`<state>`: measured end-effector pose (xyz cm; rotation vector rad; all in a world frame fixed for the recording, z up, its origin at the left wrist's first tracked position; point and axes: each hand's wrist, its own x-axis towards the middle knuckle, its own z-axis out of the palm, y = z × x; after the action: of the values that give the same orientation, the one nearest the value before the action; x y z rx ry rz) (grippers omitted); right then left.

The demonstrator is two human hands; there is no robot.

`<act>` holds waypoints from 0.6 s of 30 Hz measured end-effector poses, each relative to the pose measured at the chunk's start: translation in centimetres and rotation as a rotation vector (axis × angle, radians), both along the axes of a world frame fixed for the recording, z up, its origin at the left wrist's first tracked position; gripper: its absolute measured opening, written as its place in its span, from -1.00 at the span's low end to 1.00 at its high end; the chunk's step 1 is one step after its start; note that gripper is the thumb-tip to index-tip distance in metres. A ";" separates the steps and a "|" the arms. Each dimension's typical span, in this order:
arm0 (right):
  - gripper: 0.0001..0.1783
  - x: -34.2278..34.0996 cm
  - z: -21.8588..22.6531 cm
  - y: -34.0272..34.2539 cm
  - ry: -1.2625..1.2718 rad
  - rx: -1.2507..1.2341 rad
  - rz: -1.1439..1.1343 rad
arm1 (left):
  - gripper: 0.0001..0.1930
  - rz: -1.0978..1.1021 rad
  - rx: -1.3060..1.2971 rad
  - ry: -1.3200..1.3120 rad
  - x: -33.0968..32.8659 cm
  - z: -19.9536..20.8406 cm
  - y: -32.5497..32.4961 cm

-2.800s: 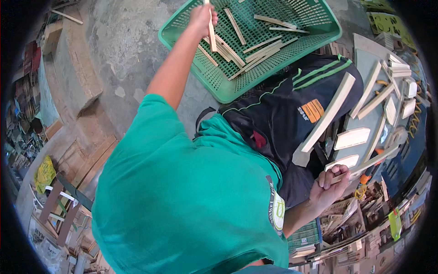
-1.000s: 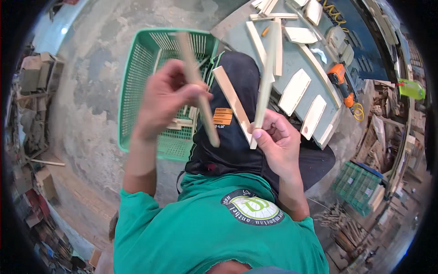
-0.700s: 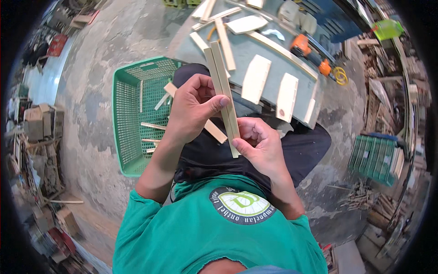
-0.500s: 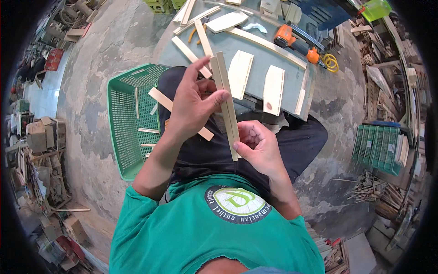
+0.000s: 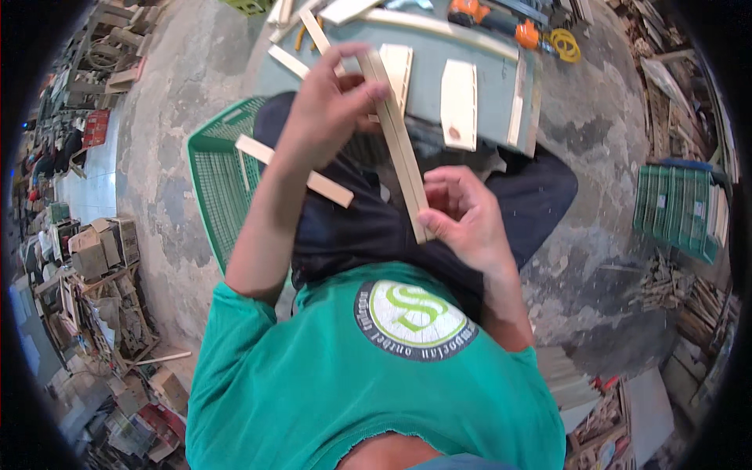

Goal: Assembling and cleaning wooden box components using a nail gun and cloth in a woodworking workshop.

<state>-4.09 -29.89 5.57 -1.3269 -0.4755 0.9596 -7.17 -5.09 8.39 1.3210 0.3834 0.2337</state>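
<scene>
Both hands hold a pair of long pale wooden slats (image 5: pixel 399 145) pressed flat together and held up over my lap. My left hand (image 5: pixel 325 117) grips their upper end, while my right hand (image 5: pixel 462 215) pinches the lower end. Another wooden slat (image 5: pixel 333 188) lies across my dark trousers, passing under my left forearm. A green plastic crate (image 5: pixel 219 184) stands on the floor to my left, partly hidden by the arm.
A grey work board (image 5: pixel 493 86) ahead carries wooden boards (image 5: pixel 458 102) and slats. An orange power tool (image 5: pixel 501 19) and a yellow coil (image 5: pixel 564 47) lie at its far edge. Another green crate (image 5: pixel 681 215) sits right; scrap wood piles line both sides.
My left hand took a slat from the green crate and brought it against the one in my right hand. Both slats now sit together, and my view has tilted.
</scene>
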 end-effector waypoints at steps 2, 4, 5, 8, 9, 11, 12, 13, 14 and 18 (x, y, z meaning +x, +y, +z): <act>-0.37 1.0 -0.1 -0.7 -0.163 0.159 0.125 | -0.46 -0.020 0.008 0.022 0.6 -0.7 1.2; -0.29 1.3 1.3 -1.2 -0.320 0.109 0.160 | -0.43 -0.011 0.021 0.043 0.7 -1.1 1.8; -0.29 1.3 1.2 -1.4 -0.316 0.102 0.159 | -0.50 -0.021 0.008 0.021 0.7 -2.0 2.4; -0.28 1.3 0.8 -1.5 -0.408 0.087 0.107 | -0.52 -0.011 -0.023 0.002 1.0 -3.1 3.0; -0.31 1.3 0.7 -1.4 -0.526 0.085 0.101 | -0.52 -0.009 -0.024 0.001 1.0 -3.2 3.0; -0.33 1.3 0.7 -1.2 -0.649 0.094 0.105 | -0.52 -0.011 0.009 -0.017 0.8 -3.0 3.1; -0.34 1.2 0.8 -1.2 -0.680 0.072 0.102 | -0.52 0.000 0.013 -0.019 0.6 -2.8 3.0; -0.34 1.1 0.9 -1.1 -0.713 0.059 0.101 | -0.47 0.005 -0.016 -0.015 0.4 -2.4 2.7; -0.34 1.1 0.8 -1.1 -0.718 0.076 0.114 | -0.43 0.011 -0.045 -0.011 0.2 -2.1 2.4; -0.34 0.9 0.2 -1.0 -0.760 0.077 0.157 | -0.50 0.019 -0.096 0.028 -1.1 -2.4 2.1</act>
<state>-3.23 -30.89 5.81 -1.5774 -1.1955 0.5202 -8.26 -2.97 6.00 1.2276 0.4263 0.2099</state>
